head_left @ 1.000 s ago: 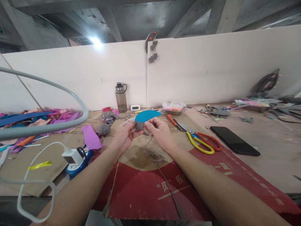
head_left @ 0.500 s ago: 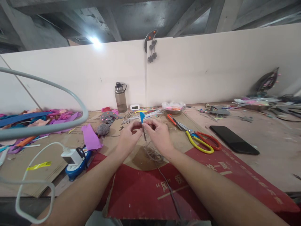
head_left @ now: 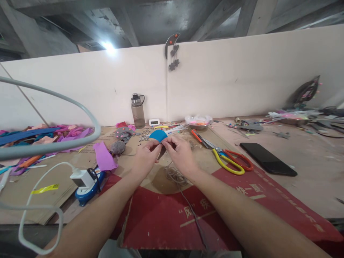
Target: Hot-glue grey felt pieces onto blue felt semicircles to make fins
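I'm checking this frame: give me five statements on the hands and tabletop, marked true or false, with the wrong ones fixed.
1. The left hand and right hand both hold the blue piece. True.
2. The scissors are in the right hand. False: the scissors lie to the right of both hands, not held.
3. The bottle stands upright in front of the white panel. True.
4. The phone lies left of the scissors. False: the phone lies to their right.
5. The ball of grey yarn lies left of the hands. True.
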A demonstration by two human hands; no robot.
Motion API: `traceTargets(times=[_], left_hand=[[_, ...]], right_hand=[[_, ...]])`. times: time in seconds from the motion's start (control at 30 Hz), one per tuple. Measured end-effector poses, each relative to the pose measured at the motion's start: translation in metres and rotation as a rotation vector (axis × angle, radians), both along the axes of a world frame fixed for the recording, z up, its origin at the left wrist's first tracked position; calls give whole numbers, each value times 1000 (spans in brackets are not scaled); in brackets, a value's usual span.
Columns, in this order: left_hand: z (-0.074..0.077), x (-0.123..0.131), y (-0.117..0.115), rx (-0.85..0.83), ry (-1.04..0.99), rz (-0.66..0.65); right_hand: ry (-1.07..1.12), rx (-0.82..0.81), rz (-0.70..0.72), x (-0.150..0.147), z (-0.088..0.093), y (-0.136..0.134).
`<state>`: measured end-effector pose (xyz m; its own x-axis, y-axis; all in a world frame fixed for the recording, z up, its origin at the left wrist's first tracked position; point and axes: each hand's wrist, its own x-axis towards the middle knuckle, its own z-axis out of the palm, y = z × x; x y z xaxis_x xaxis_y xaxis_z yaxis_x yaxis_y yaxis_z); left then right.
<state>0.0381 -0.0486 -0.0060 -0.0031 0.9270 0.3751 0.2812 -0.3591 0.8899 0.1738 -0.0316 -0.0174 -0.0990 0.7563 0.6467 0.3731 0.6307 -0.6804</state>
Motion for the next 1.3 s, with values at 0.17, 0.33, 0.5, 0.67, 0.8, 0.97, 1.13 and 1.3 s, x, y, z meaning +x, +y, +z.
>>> traceTargets(times=[0.17,0.33,0.5,0.67,0.8,0.97,1.13,1.3], left_hand=[[-7,0,7,-70,-155,-73],[-15,0,14,-191,-366,-182],[-17,-2,17,-156,-401,-172],[-16,-11,28,-85,-505,-29],[-13,-27,42,-31,-591,90],[-6,-43,49,-32,-658,142],[-1,-52,52,-59,-835,150],[2,-61,58,-74,-922,180]], right_hand=[[-18,7,-8,1,-2,1],[-29,4,-19,1,-2,2],[-19,29,21,-1,-1,-1],[-58,20,24,-2,-2,-3],[-85,-6,44,0,-1,-5],[-85,-25,111,3,6,-11],[-101,-117,321,9,14,-15],[-211,-187,539,22,27,-21]])
